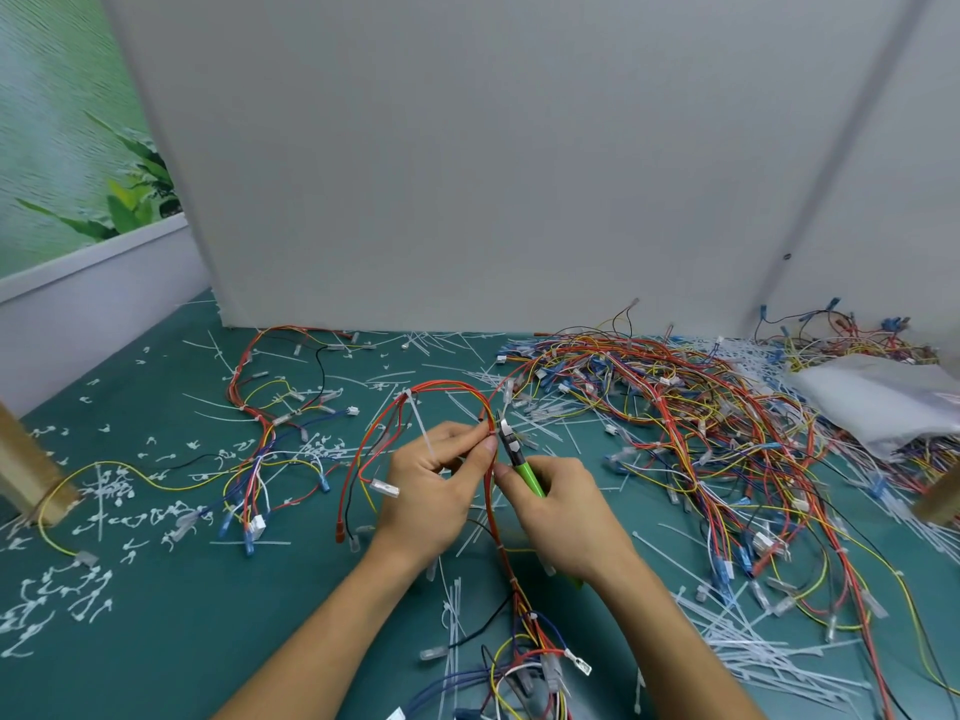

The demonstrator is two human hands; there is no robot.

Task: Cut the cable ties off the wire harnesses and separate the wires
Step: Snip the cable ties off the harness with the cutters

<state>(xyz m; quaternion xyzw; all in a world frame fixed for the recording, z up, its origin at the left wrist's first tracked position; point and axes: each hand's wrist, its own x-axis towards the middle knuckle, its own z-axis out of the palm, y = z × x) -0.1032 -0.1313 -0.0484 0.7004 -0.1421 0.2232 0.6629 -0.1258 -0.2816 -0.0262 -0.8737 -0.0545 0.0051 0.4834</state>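
My left hand [434, 491] pinches a red and orange wire harness [447, 389] that loops up over the green mat and runs down toward me. My right hand [558, 511] grips green-handled cutters [522, 467]. Their jaws sit against the harness right at my left fingertips, where a small white cable tie [492, 433] wraps the wires. Another white cable tie [422, 426] hangs from the loop's left side. Whether the jaws are closed on the tie is too small to tell.
A big tangle of uncut harnesses [701, 418] fills the right side. A loose harness [270, 433] lies left. Cut tie scraps [104, 543] litter the mat. A plastic bag [883, 397] sits far right, a grey board [467, 174] stands behind, a wooden post [26, 470] at left.
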